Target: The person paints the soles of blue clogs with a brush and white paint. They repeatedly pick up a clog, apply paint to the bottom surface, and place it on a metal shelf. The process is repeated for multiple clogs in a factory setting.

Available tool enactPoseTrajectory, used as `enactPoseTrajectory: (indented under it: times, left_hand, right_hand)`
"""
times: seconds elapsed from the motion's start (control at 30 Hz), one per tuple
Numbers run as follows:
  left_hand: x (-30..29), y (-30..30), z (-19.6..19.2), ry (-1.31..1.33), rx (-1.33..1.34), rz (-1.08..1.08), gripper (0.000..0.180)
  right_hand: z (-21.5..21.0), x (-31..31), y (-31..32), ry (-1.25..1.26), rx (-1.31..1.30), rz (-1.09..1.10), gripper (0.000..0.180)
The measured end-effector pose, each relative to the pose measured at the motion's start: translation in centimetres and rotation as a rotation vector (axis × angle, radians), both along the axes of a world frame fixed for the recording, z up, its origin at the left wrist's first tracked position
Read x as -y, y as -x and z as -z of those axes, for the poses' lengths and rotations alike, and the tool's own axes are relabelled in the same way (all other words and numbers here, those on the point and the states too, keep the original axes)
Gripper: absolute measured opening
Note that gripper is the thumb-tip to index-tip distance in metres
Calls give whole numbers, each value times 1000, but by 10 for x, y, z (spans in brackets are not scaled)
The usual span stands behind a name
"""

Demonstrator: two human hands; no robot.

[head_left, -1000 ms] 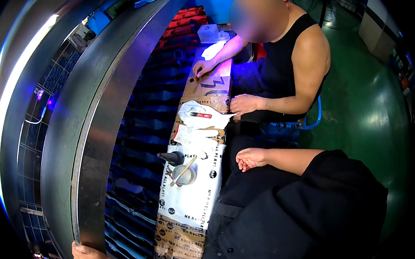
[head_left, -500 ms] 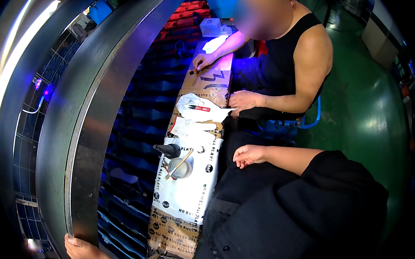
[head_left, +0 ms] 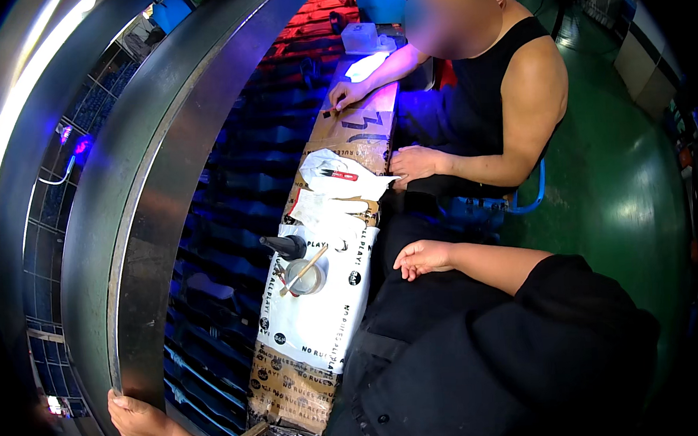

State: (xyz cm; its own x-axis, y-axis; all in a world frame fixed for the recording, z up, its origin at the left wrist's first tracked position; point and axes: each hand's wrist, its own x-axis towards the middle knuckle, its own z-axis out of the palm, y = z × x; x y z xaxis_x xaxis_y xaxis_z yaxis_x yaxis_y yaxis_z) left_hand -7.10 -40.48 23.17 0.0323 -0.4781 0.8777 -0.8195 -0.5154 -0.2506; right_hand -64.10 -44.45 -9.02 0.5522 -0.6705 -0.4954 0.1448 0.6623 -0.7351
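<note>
At the lower left, my left hand [head_left: 136,416] grips the edge of a tall curved metal side panel [head_left: 151,227], its fingers wrapped over the rim. My right hand [head_left: 423,258] rests over my lap, loosely curled and holding nothing. Just left of it lies a narrow board [head_left: 294,384] covered in cardboard and printed white plastic. A clear cup [head_left: 309,282] stands there with a brush [head_left: 303,270] laid across its mouth. Beside the cup lies a black cone-shaped object [head_left: 283,246]. Farther along are a white glove [head_left: 325,211] and a white cloth [head_left: 327,168] with a small red-handled tool [head_left: 339,175] on it.
A co-worker [head_left: 507,94] sits at the board's far end, one hand [head_left: 347,95] on a small dark piece, the other hand [head_left: 417,163] near the board's edge. Dark ridged slats [head_left: 231,192] run between panel and board. A clear plastic box [head_left: 359,38] stands at the back.
The view has shifted slightly, so the co-worker appears a little farther right and higher. My left hand keeps its grip on the panel, and my right hand stays over my lap.
</note>
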Motion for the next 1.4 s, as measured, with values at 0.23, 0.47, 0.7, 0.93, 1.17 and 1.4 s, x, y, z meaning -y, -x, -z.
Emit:
enactPoseTrajectory:
  times: [0.23, 0.47, 0.7, 0.93, 1.17, 1.4]
  left_hand:
    - [3, -5, 2, 20, 6, 21, 51]
    - [2, -6, 3, 9, 1, 5, 50]
    - [3, -1, 2, 37, 38, 13, 49]
    - [4, -1, 3, 49, 38, 19, 51]
    - [5, -1, 5, 43, 27, 18, 52]
    - [3, -7, 4, 53, 34, 13, 54]
  right_hand:
    - [-2, 0, -3, 42, -31, -35, 24]
    - [2, 0, -6, 76, -80, -26, 31]
    - [-3, -1, -11, 93, -161, -51, 36]
    - [-4, -1, -11, 93, -130, -38, 36]
    - [0, 0, -9, 92, -130, -40, 31]
    - [3, 0, -11, 127, -150, -43, 23]
